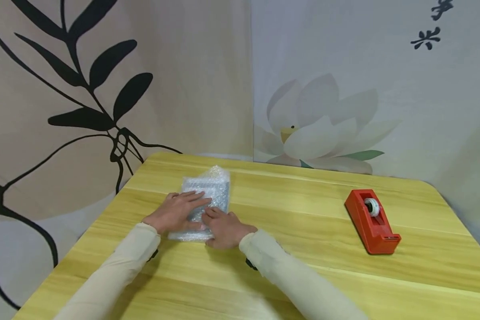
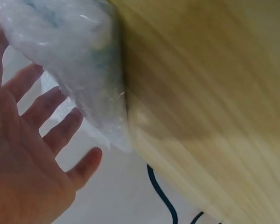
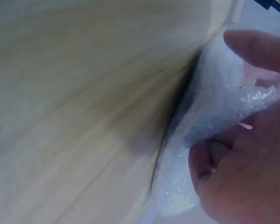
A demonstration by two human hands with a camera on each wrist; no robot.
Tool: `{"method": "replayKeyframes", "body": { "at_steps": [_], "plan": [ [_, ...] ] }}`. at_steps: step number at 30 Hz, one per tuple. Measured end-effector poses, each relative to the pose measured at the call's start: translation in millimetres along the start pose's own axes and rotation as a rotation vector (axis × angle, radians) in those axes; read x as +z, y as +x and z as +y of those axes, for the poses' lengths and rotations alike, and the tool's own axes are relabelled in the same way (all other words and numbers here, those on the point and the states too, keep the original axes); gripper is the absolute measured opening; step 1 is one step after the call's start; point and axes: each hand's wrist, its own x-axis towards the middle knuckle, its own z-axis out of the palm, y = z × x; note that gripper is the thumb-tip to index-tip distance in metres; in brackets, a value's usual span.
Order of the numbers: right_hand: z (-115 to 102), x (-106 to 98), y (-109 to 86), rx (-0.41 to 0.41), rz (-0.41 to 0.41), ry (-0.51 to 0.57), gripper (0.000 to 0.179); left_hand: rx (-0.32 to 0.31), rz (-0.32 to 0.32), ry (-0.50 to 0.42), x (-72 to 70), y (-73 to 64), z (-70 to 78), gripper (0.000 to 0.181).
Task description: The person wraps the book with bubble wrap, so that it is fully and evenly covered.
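Note:
A flat package in clear bubble wrap (image 1: 220, 191) lies on the wooden table, with a greyish layer showing through and loose wrap bunched at its far end. My left hand (image 1: 179, 212) rests across its left part, fingers spread and fairly straight. In the left wrist view those fingers (image 2: 49, 105) lie along the edge of the wrap. At the package's near right side is my right hand (image 1: 227, 229), its fingers curled. The right wrist view shows a raised flap of bubble wrap (image 3: 224, 114) between the thumb and the curled fingers. Both hands hide part of the package.
A red tape dispenser (image 1: 372, 224) holding a small roll of tape (image 1: 372, 207) stands on the right part of the wooden table (image 1: 288, 209). Behind the table's far edge is a wall covering (image 1: 208, 80) printed with dark leaves and a pale flower.

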Motion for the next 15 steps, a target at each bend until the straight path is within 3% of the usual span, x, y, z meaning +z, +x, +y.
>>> {"method": "replayKeyframes", "body": {
  "at_steps": [4,15],
  "plan": [
    [2.8,1.3,0.4,0.014,-0.003,-0.013,0.073,-0.012,-0.011,-0.017,0.7,1.5,-2.0,0.076],
    [2.5,5.3,0.5,0.000,-0.012,-0.019,0.074,-0.016,-0.094,-0.260,4.0,-2.4,-10.3,0.078]
  ]
}}
